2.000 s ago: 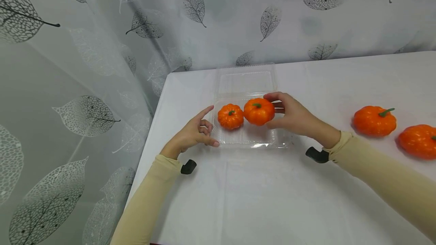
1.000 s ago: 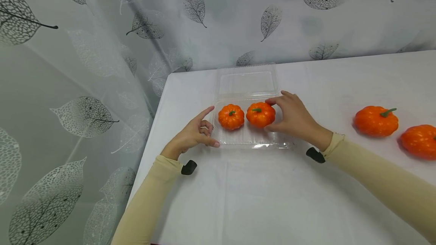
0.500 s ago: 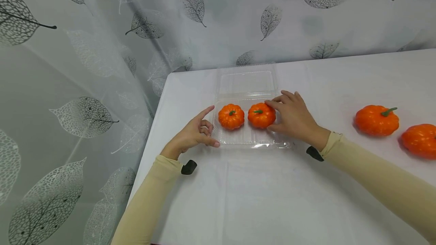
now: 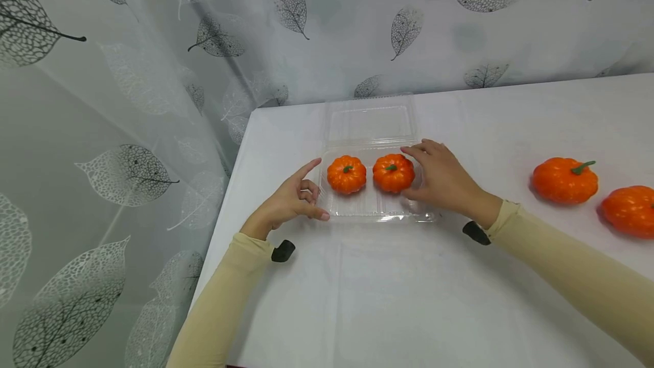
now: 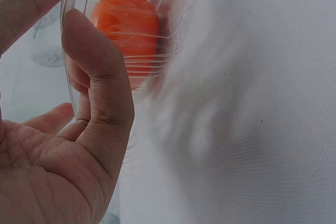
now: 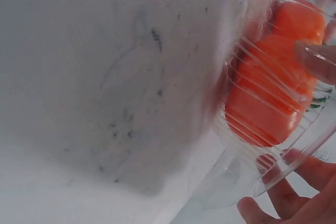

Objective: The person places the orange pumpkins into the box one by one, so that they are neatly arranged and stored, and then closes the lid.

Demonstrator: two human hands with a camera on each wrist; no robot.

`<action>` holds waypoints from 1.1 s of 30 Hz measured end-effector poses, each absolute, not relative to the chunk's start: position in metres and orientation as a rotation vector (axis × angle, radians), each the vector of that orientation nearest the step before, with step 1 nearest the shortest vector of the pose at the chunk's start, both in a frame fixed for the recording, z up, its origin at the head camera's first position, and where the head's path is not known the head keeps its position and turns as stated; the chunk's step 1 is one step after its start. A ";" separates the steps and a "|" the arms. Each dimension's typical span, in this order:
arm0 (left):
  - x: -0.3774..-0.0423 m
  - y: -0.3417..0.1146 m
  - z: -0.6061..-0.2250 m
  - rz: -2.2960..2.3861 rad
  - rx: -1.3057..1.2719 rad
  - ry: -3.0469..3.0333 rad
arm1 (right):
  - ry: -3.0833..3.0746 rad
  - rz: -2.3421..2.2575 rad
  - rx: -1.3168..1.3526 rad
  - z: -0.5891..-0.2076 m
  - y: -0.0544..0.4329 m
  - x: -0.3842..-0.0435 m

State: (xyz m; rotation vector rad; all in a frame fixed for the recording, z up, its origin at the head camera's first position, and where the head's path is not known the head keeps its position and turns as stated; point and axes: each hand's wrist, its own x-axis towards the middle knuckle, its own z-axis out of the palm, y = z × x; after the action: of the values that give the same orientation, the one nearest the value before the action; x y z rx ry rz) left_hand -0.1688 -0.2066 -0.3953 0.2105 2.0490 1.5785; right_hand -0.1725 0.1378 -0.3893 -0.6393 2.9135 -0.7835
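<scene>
A clear plastic clamshell box [image 4: 369, 207] lies on the white table with its lid [image 4: 371, 121] folded back. Two small orange pumpkins sit side by side in its base: a left pumpkin [image 4: 346, 176] and a right pumpkin [image 4: 393, 175], green stems up. My right hand [image 4: 443, 178] is spread loosely around the right pumpkin, thumb at its near side, index fingertip just beyond its far side. My left hand [image 4: 291, 200] rests at the box's left edge, index finger and thumb extended, the other fingers bent. In the left wrist view its thumb [image 5: 92, 45] overlaps the clear rim.
To the right on the table [image 4: 434, 300] lie two larger orange pumpkins, one [image 4: 564, 181] nearer the box and another [image 4: 629, 212] cut off by the frame edge. A leaf-patterned curtain [image 4: 347, 27] hangs behind and along the left side.
My right hand has lowered the right pumpkin into the box, slightly apart from the left one, and its fingers have loosened from it. My left hand has stayed in place.
</scene>
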 end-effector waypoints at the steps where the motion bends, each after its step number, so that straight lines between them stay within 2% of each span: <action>1: -0.169 -0.207 -0.395 1.580 0.209 2.047 | 2.909 -0.824 -0.622 -0.389 0.139 -0.172; 7: -0.169 -0.207 -0.394 1.583 0.200 2.040 | 2.891 -0.974 -0.538 -0.391 0.141 -0.174; 18: -0.167 -0.207 -0.394 1.576 0.198 2.045 | 2.888 -0.988 -0.463 -0.392 0.134 -0.178; 33: -0.167 -0.207 -0.393 1.574 0.204 2.053 | 2.860 -1.062 -0.473 -0.391 0.139 -0.167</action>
State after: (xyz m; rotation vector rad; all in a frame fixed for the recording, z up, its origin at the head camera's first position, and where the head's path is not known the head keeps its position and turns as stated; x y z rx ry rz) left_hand -0.1672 -0.2068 -0.3933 0.2036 2.0532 1.5742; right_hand -0.1667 0.1392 -0.3909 -0.4732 2.8598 -1.0622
